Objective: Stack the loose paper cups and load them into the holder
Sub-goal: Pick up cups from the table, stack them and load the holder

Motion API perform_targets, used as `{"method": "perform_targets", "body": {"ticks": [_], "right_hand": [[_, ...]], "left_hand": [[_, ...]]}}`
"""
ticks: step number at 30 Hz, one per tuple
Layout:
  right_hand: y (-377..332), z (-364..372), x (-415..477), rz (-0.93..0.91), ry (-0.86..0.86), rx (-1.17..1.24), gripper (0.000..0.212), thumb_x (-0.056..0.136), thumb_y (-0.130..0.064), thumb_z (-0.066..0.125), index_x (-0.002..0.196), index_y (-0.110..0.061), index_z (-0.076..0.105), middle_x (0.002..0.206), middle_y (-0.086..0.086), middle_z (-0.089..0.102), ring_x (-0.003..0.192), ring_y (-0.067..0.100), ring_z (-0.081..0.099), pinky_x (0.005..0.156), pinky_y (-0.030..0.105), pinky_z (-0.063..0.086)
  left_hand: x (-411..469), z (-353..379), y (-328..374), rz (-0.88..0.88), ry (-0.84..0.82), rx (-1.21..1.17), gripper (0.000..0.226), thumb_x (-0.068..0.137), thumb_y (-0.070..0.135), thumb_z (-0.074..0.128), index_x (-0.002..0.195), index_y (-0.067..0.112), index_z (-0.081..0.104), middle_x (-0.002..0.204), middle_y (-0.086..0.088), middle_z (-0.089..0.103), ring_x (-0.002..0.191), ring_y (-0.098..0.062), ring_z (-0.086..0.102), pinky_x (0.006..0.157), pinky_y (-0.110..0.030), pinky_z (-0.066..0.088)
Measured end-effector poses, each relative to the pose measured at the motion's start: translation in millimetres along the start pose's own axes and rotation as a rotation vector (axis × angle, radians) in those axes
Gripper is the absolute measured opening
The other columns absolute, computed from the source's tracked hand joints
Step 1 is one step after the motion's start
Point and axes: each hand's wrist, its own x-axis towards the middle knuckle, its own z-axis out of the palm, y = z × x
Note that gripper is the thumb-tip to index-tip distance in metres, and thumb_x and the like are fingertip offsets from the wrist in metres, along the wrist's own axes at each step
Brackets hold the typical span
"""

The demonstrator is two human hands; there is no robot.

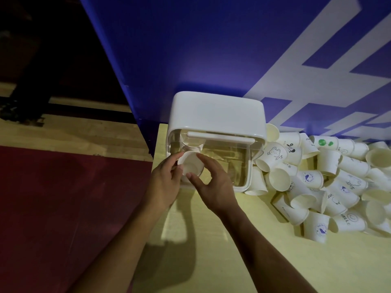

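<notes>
Behind the pale yellow worktop rises a blue panel with broad white markings. Off the worktop's left edge lie a wooden floor and a dark red mat, all in dim light.

At the back left corner of the worktop stands the holder, a white lid above a clear body. You have a paper cup at its front left side, mouth towards you. Your left hand has its fingers curled round the cup's left wall. Your right hand curves thumb and forefinger round the right of the rim. Whether this is one cup or several nested, I cannot tell.

To do this step well, I judge you should line the cup up with the clear tube that seems to sit inside the holder's left part. Hold it square so the rim does not catch, and squeeze lightly, since thin paper walls buckle. Feed it straight, not at a slant.

The loose cups lie heaped along the right of the worktop, touching the holder's right side, so much of the task is left. Mind your right forearm near that heap: a nudge could send cups rolling.
</notes>
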Motion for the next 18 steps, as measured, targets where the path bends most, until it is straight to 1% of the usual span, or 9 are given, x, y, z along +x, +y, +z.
{"method": "perform_targets", "body": {"ticks": [3,5,7,9,10,11,13,16,18], "right_hand": [[-1,-1,0,0.005,-0.013,-0.008,0.060,0.091,-0.045,0.075,0.144,-0.026,0.056,0.140,-0.012,0.060,0.126,-0.006,0.050,0.100,0.002,0.032],[-4,-5,-1,-0.002,-0.035,-0.020,0.064,0.090,-0.049,0.074,0.147,-0.027,0.053,0.143,-0.012,0.058,0.129,-0.007,0.047,0.102,0.002,0.031],[-7,-14,-4,-0.009,-0.033,-0.005,0.064,0.092,-0.050,0.071,0.149,-0.028,0.051,0.144,-0.017,0.054,0.130,-0.013,0.043,0.103,0.002,0.030],[-8,-31,-7,0.012,0.006,0.010,0.059,0.095,-0.049,0.068,0.148,-0.029,0.052,0.142,-0.017,0.055,0.129,-0.008,0.048,0.106,0.011,0.037],[-6,-42,-9,0.016,0.036,0.008,0.054,0.096,-0.047,0.068,0.145,-0.027,0.056,0.141,-0.014,0.058,0.129,-0.002,0.051,0.107,0.017,0.042],[-5,-53,-11,0.010,0.069,0.004,0.049,0.097,-0.043,0.068,0.142,-0.025,0.060,0.139,-0.012,0.061,0.128,0.001,0.054,0.107,0.023,0.045],[3,-83,-16,0.000,0.154,0.005,0.039,0.097,-0.035,0.070,0.134,-0.022,0.067,0.132,-0.011,0.066,0.123,0.001,0.058,0.103,0.027,0.049],[18,-135,-25,0.070,0.253,0.049,0.029,0.097,-0.028,0.070,0.126,-0.024,0.071,0.121,-0.014,0.071,0.112,-0.001,0.065,0.096,0.026,0.054],[32,-174,-34,0.127,0.316,0.050,0.025,0.097,-0.022,0.069,0.121,-0.025,0.073,0.115,-0.014,0.073,0.104,0.000,0.068,0.092,0.025,0.056]], "left_hand": [[-1,0,2,-0.001,-0.004,0.004,0.042,0.106,0.020,0.053,0.145,0.034,0.056,0.137,0.005,0.065,0.115,-0.002,0.060,0.080,0.003,0.041],[-2,-3,8,0.025,0.003,-0.008,0.042,0.106,0.020,0.054,0.145,0.034,0.056,0.134,0.005,0.067,0.110,0.002,0.062,0.081,0.002,0.041],[-8,-7,16,0.073,0.042,-0.056,0.041,0.105,0.021,0.056,0.144,0.034,0.057,0.132,0.009,0.068,0.112,0.005,0.063,0.090,-0.007,0.046],[-14,-10,29,0.140,0.099,-0.076,0.038,0.104,0.024,0.057,0.141,0.030,0.061,0.134,0.011,0.067,0.121,-0.001,0.062,0.100,-0.018,0.048],[-16,-10,37,0.176,0.128,-0.052,0.036,0.103,0.025,0.058,0.139,0.027,0.063,0.134,0.011,0.067,0.122,-0.002,0.061,0.101,-0.015,0.046],[-18,-11,47,0.209,0.155,-0.017,0.034,0.102,0.024,0.059,0.136,0.024,0.065,0.133,0.010,0.068,0.122,-0.003,0.061,0.099,-0.009,0.042],[-20,-5,74,0.293,0.181,0.023,0.030,0.102,0.024,0.061,0.131,0.021,0.068,0.130,0.008,0.068,0.118,-0.003,0.061,0.095,-0.002,0.037],[-18,18,123,0.453,0.104,0.052,0.034,0.098,0.026,0.061,0.130,0.018,0.067,0.127,0.005,0.069,0.116,-0.006,0.062,0.096,-0.006,0.040],[-17,47,156,0.534,0.015,0.106,0.033,0.098,0.027,0.061,0.129,0.019,0.066,0.125,0.007,0.068,0.111,-0.005,0.062,0.093,-0.008,0.042]]}}
